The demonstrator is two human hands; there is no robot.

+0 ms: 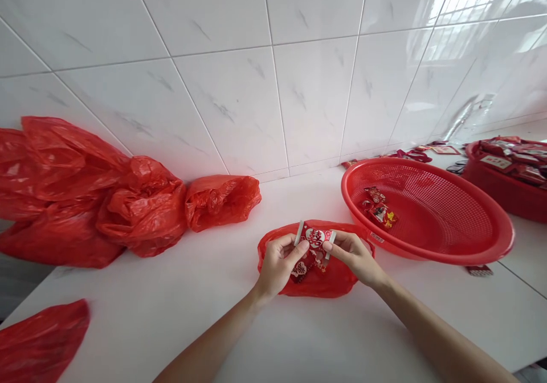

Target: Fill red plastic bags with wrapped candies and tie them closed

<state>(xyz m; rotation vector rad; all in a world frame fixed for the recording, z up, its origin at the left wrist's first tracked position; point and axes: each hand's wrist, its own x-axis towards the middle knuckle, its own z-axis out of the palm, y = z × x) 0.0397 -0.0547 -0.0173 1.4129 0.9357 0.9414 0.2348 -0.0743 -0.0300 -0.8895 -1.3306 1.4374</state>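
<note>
Between my two hands is a small red candy packet (pixel 315 237) with white crimped ends and a white printed emblem. My left hand (pixel 280 260) pinches its left end between thumb and fingers. At the other end, the thumb and fingers of my right hand (pixel 352 255) are closed on it. Directly beneath lies an open red plastic bag (pixel 331 289), its mouth spread wide, with a few wrapped candies (pixel 299 270) inside. Just right of the bag stands a red plastic colander (pixel 431 229) holding several wrapped candies (pixel 380 209) on its left side.
Bunched red plastic bags (pixel 141 206) rest along the left by the tiled wall (pixel 222 98). Another red bag (pixel 43 340) is at the lower left. A full red basket (pixel 487 175) stands far right, near a clear plastic bottle (pixel 472 112). A packet (pixel 479 271) lies below the colander.
</note>
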